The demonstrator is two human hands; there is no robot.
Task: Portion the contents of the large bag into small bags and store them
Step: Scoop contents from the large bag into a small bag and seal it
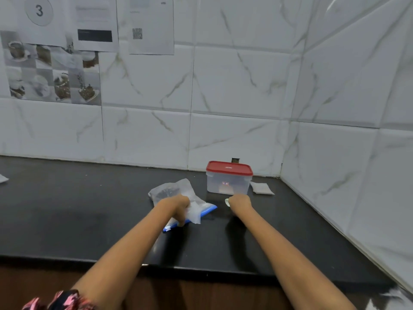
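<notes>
Left hand [176, 206] grip curled on the clear large bag [176, 198] with blue zip edge, lying on the black table [89, 209]. Right hand [240, 202] grip closed round a small pale object [227, 202], can't tell what. Red-lidded box [229, 177] behind, small bags [261, 188] just right of it.

Countertop [89, 215]: black, glossy, with a dark brown wood-grain front below its near edge. Wall tiles [245, 86]: white marble pattern, grey-gold veins. Container [228, 185] toward the back right corner: translucent clear body, red lid [229, 168], small red-and-white label on the front. Large bag [172, 191] at centre: clear plastic, blue strip [209, 210] along one edge. Small bags [261, 188] beside the container: whitish. Paper sheets [96, 23] on the wall: white and grey, one black bar, printed "3" in a circle. Sleeve [58, 300] at near left: pink and black print.
</notes>
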